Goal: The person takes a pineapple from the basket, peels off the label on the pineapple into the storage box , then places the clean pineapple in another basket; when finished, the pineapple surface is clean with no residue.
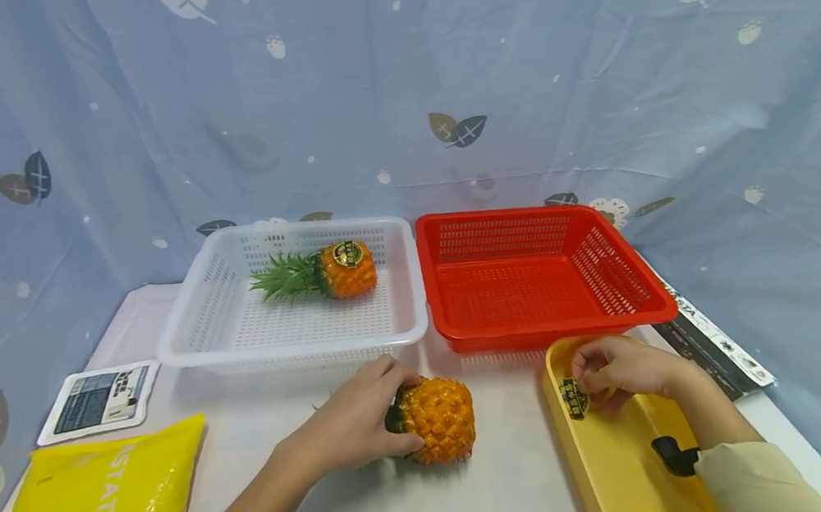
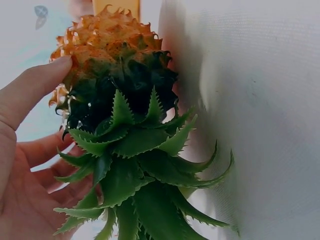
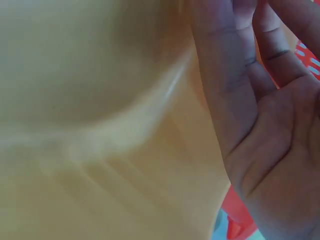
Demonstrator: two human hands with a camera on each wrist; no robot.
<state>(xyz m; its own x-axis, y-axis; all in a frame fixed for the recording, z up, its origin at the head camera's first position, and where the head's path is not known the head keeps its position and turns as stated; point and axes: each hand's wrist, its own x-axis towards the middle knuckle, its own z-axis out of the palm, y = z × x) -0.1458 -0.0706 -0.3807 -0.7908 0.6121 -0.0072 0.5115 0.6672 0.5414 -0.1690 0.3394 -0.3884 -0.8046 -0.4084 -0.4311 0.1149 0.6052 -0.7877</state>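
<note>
On the table, my left hand (image 1: 359,417) grips a small orange pineapple (image 1: 437,420) around its green-shaded crown end. Its leaves (image 2: 135,175) show in the left wrist view, with the thumb pressed to the fruit's side; in the head view the hand covers most of them. Over the yellow tray (image 1: 624,466), my right hand (image 1: 625,371) has bent fingers and pinches the edge of a black and gold label (image 1: 573,399) near the tray's left wall. The right wrist view cuts off the fingertips.
A white basket (image 1: 293,350) at the back holds another pineapple (image 1: 349,274) bearing a similar label. Beside it stands a red basket (image 1: 551,329). At left lie a yellow packet (image 1: 101,508) and a white-edged package (image 1: 101,401). A black and white strip (image 1: 712,342) lies beyond the tray.
</note>
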